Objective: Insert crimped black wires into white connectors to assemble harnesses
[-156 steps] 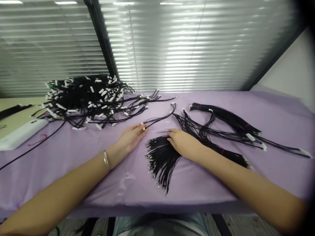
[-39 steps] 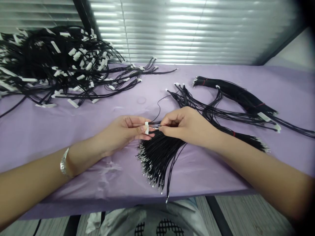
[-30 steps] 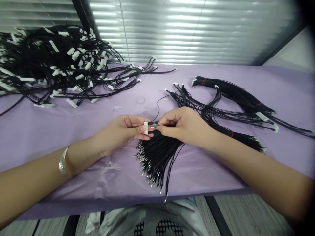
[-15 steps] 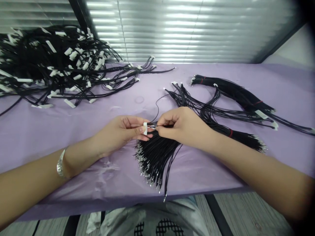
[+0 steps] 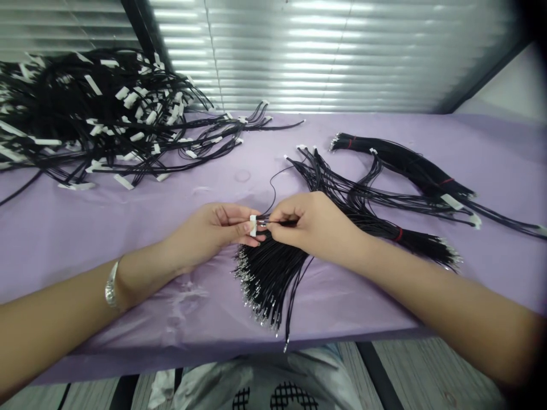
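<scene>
White connector (image 5: pixel 253 226) was pinched by left fingers (image 5: pixel 243 229), wire (image 5: pixel 289 223) by right fingers (image 5: pixel 282 232); bending of the metal terminal (image 5: pixel 262 224) between them was judged possible through misalignment.

Both hands (image 5: pixel 224 228) (image 5: pixel 314 222) pinch close together, forearms (image 5: pixel 81 290) (image 5: pixel 427 290) converging.
</scene>
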The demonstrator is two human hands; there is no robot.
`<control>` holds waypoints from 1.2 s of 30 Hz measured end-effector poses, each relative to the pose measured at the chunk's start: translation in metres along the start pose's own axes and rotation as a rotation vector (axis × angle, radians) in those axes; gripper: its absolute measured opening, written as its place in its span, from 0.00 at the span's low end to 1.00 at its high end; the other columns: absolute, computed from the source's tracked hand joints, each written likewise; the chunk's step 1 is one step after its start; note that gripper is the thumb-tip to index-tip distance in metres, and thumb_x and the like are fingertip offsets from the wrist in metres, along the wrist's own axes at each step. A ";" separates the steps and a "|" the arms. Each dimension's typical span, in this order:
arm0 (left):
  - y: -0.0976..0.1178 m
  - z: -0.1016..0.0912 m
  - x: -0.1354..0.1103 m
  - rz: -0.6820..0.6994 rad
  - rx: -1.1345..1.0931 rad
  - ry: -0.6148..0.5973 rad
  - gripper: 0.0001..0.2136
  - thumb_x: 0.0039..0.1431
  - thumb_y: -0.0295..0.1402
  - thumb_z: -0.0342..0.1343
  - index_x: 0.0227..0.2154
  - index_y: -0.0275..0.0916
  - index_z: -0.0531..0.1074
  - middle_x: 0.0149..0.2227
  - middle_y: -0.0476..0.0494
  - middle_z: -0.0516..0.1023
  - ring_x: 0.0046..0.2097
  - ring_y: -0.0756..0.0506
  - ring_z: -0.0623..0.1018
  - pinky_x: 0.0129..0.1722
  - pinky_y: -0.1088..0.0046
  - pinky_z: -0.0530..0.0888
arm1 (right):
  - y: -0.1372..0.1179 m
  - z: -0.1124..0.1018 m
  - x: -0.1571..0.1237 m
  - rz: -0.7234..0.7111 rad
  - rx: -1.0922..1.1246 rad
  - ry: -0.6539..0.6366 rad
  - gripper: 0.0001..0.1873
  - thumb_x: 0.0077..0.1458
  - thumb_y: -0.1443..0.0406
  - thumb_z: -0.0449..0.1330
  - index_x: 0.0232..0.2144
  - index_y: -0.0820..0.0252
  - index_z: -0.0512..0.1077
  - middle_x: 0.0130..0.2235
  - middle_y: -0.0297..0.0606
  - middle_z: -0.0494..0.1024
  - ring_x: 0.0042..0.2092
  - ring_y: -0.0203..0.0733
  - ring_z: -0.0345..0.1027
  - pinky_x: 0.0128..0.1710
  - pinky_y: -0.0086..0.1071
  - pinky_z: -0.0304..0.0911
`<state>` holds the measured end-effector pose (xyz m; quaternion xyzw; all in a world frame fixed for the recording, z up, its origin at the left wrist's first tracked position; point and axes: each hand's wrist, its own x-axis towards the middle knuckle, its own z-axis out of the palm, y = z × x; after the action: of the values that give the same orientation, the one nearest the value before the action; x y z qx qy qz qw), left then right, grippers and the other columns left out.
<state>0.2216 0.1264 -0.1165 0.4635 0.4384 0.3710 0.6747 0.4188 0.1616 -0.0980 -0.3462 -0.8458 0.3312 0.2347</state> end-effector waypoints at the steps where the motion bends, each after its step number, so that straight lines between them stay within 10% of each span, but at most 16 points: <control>1: 0.000 0.000 0.000 0.002 0.002 -0.003 0.06 0.54 0.27 0.61 0.36 0.38 0.78 0.33 0.49 0.81 0.33 0.54 0.79 0.37 0.81 0.76 | 0.000 0.000 0.000 -0.003 0.008 0.001 0.06 0.47 0.69 0.58 0.23 0.64 0.74 0.23 0.30 0.73 0.24 0.27 0.61 0.23 0.24 0.53; 36: 0.003 0.002 0.000 -0.026 0.005 0.012 0.06 0.53 0.28 0.61 0.35 0.38 0.78 0.34 0.49 0.81 0.35 0.53 0.80 0.37 0.81 0.76 | 0.000 -0.003 -0.001 0.053 0.077 0.008 0.06 0.45 0.67 0.58 0.22 0.64 0.74 0.22 0.31 0.72 0.23 0.27 0.58 0.22 0.24 0.51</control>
<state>0.2228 0.1265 -0.1133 0.4570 0.4494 0.3641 0.6757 0.4211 0.1620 -0.0957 -0.3606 -0.8219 0.3682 0.2426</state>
